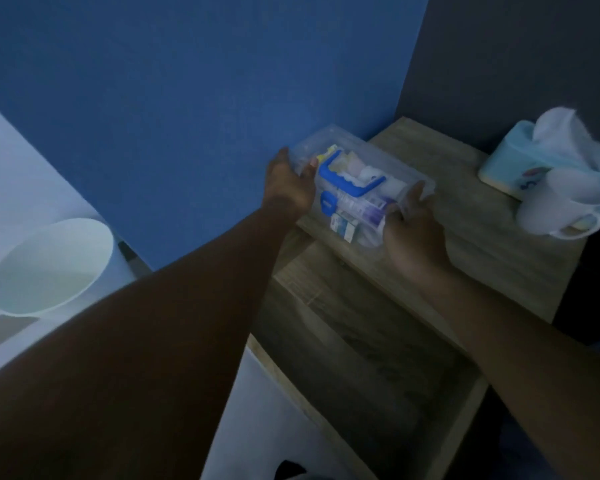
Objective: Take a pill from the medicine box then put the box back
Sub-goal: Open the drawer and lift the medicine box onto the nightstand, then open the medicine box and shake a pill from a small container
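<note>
A clear plastic medicine box (355,188) with a blue handle on its lid sits at the left side of a wooden nightstand top (465,237), close to the blue wall. Packets and tubes show through its walls. My left hand (288,185) grips the box's far left end, thumb on the lid. My right hand (413,230) holds its near right end. The lid looks closed. No loose pill is visible.
An open wooden drawer (371,358) juts out below the nightstand top, under my right forearm. A light blue tissue box (513,157) and a white mug (561,209) stand at the right of the top. A white bowl (49,268) rests at the left.
</note>
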A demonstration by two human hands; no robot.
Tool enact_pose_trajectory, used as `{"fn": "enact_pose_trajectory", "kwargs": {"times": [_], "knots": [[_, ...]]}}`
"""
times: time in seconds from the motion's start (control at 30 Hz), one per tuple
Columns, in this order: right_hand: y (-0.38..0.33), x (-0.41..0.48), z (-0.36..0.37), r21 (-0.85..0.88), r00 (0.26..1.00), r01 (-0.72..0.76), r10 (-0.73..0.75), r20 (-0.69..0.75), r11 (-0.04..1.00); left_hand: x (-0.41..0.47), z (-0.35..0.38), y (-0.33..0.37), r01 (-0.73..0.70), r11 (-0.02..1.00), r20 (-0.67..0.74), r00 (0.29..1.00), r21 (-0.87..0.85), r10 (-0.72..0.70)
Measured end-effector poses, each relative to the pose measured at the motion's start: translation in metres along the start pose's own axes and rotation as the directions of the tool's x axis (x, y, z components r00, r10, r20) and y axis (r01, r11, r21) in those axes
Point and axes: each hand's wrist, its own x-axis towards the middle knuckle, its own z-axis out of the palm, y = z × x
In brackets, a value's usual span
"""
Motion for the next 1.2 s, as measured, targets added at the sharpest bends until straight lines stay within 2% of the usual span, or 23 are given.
{"fn": "enact_pose_trajectory", "kwargs": {"times": [0.13,0.27,0.4,0.53,0.7,0.77,0.9,1.07,1.2], "knots": [[0.006,-0.008,-0.015,0.017,0.996,0.042,-0.043,0.079,0.999,-0.02,-0.012,0.006,0.024,0.993,0.035,0.999,0.116,-0.028],[0.028,-0.032,-0.03,0.104,0.992,0.08,-0.089,0.089,0.991,-0.054,-0.019,0.007,-0.031,0.979,0.139,0.99,0.2,0.003],[0.051,-0.052,-0.046,0.064,0.997,0.048,-0.052,0.065,0.997,-0.086,-0.018,0.007,-0.011,0.975,0.232,0.972,0.222,-0.042],[0.061,-0.06,-0.059,0.027,0.986,0.117,-0.12,0.117,0.993,-0.103,-0.012,0.007,0.093,0.985,0.256,0.958,0.148,-0.129],[0.035,-0.044,-0.068,-0.123,0.91,0.401,-0.38,0.166,0.908,-0.097,-0.008,0.011,0.192,0.978,0.207,0.957,0.081,-0.205],[0.022,-0.034,-0.065,-0.189,0.874,0.474,-0.433,0.221,0.86,-0.09,-0.005,0.012,0.239,0.971,0.172,0.956,0.011,-0.237],[0.005,-0.008,-0.053,-0.313,0.87,0.484,-0.413,0.268,0.817,-0.072,0.004,0.014,0.367,0.907,0.149,0.928,-0.208,-0.342],[0.006,0.017,-0.042,-0.449,0.912,0.396,-0.29,0.289,0.801,-0.055,0.016,0.011,0.482,0.795,0.187,0.876,-0.369,-0.444],[0.011,0.02,-0.041,-0.504,0.902,0.43,-0.339,0.266,0.749,-0.045,0.027,0.005,0.508,0.754,0.208,0.861,-0.417,-0.465]]}}
